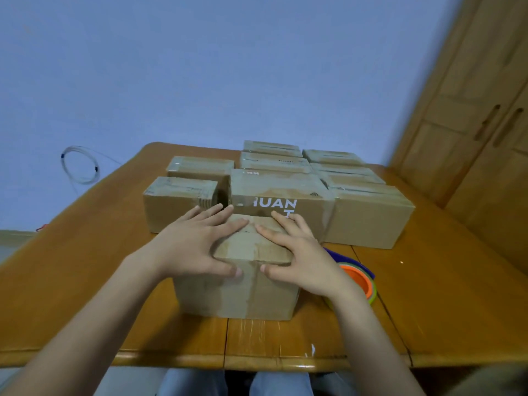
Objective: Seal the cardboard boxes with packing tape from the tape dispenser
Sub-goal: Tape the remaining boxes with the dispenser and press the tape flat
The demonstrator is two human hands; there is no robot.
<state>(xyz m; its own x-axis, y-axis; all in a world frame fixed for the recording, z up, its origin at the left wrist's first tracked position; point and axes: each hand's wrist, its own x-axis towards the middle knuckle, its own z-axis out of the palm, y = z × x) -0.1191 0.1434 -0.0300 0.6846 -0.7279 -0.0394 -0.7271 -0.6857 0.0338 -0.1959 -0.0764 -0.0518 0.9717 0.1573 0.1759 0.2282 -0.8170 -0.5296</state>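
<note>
Head view: white letters "HUAN" and a "T" beneath show on the printed box [278, 207] just beyond both hands. Left hand [194, 247] and right hand [300, 252], grip spread flat, press the nearest cardboard box [243, 292] on the tabletop [428, 310]. Orange-cored tape dispenser [358, 278] lies just right of the right hand.

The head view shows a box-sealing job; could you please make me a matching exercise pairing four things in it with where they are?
Things:
1. left hand
2. tape dispenser
3. box with white letters
4. coiled cable

Places:
A. against the blue wall, beyond the table's left edge
B. lying on the table, partly hidden by the right hand
C. flat on top of the nearest box
D. directly behind the nearest box

Pairs: 1-C, 2-B, 3-D, 4-A
</note>
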